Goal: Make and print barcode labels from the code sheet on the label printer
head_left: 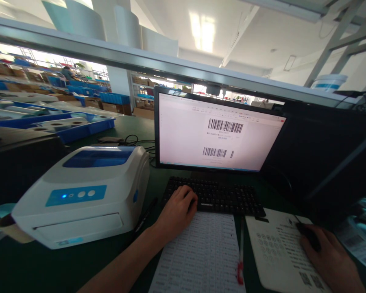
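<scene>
My left hand [177, 211] rests on the left end of a black keyboard [222, 197], its fingers curled down onto the keys and holding nothing. My right hand [329, 257] lies over a black mouse [307, 235] on a white printed mouse pad [280, 252], fingers wrapped round it. A monitor [213, 132] behind the keyboard shows a white page with two barcodes. A printed sheet of small rows [201, 256] lies in front of the keyboard, between my forearms.
A white and blue label printer [85, 191] stands left of the keyboard, one light lit. A red pen [240, 260] lies between sheet and pad. A dark second screen [326, 154] stands at right. Blue trays [79, 126] with rolls sit at back left, label sheets [360, 240] far right.
</scene>
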`<state>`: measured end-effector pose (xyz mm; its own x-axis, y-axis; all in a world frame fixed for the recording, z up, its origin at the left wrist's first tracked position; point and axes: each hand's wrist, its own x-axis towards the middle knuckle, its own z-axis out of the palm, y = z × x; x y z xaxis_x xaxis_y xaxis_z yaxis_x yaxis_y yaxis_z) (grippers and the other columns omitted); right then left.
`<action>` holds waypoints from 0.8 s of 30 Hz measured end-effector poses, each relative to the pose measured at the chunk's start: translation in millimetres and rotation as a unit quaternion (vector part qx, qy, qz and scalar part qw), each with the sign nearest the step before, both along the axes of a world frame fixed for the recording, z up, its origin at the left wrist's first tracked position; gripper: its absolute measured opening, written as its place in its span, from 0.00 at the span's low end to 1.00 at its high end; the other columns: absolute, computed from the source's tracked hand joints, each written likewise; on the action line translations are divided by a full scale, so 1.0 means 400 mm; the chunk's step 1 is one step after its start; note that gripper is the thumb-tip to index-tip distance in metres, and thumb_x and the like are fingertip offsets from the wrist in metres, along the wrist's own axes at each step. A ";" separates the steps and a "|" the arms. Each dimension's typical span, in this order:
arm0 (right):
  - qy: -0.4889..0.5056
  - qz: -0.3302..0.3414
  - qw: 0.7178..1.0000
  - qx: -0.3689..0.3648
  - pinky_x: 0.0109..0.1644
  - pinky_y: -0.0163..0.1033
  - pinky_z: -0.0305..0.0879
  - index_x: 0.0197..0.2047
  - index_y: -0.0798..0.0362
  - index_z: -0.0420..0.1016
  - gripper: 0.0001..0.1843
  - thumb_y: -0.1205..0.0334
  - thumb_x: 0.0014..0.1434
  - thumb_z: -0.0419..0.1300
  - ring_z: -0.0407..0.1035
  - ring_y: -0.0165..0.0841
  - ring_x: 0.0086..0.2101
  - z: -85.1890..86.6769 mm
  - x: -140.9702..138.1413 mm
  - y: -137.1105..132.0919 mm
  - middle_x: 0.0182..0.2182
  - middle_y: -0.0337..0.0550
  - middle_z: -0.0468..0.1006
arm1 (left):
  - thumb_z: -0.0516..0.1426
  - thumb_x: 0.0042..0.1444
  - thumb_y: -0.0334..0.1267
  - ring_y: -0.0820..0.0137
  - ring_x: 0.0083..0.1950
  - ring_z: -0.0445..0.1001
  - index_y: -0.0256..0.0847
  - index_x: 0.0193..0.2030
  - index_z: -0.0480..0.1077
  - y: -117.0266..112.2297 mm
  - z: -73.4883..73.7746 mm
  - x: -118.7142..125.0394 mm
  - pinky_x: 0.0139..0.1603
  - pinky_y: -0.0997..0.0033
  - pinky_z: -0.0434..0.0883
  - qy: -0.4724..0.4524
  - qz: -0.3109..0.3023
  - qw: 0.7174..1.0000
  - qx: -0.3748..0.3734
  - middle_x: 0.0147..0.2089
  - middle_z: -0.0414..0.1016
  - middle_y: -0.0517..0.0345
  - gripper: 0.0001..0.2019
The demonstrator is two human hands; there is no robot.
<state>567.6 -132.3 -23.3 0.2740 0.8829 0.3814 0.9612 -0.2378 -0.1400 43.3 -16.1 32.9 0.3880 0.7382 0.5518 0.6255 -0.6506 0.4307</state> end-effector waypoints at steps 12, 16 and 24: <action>0.013 -0.009 1.000 0.003 0.52 0.57 0.74 0.61 0.45 0.73 0.32 0.37 0.62 0.50 0.74 0.50 0.52 0.020 -0.022 0.000 0.59 0.51 0.73 | 0.55 0.67 0.24 0.56 0.51 0.69 0.42 0.49 0.71 0.003 -0.003 -0.001 0.55 0.50 0.72 -0.001 -0.002 1.000 0.002 0.50 0.68 0.51 0.10; 0.011 -0.008 1.000 -0.001 0.52 0.57 0.74 0.62 0.45 0.73 0.33 0.37 0.63 0.50 0.75 0.50 0.51 0.014 -0.016 -0.001 0.58 0.52 0.74 | 0.55 0.66 0.24 0.56 0.52 0.69 0.42 0.49 0.71 0.003 -0.002 0.000 0.56 0.51 0.72 0.000 -0.001 1.000 0.000 0.50 0.68 0.51 0.10; 0.014 -0.009 1.000 -0.002 0.54 0.59 0.73 0.62 0.45 0.72 0.32 0.37 0.64 0.50 0.74 0.50 0.51 0.009 -0.007 0.001 0.59 0.51 0.73 | 0.55 0.67 0.24 0.55 0.52 0.69 0.41 0.48 0.71 0.000 0.002 0.002 0.55 0.50 0.72 0.002 -0.001 1.000 -0.001 0.49 0.68 0.50 0.10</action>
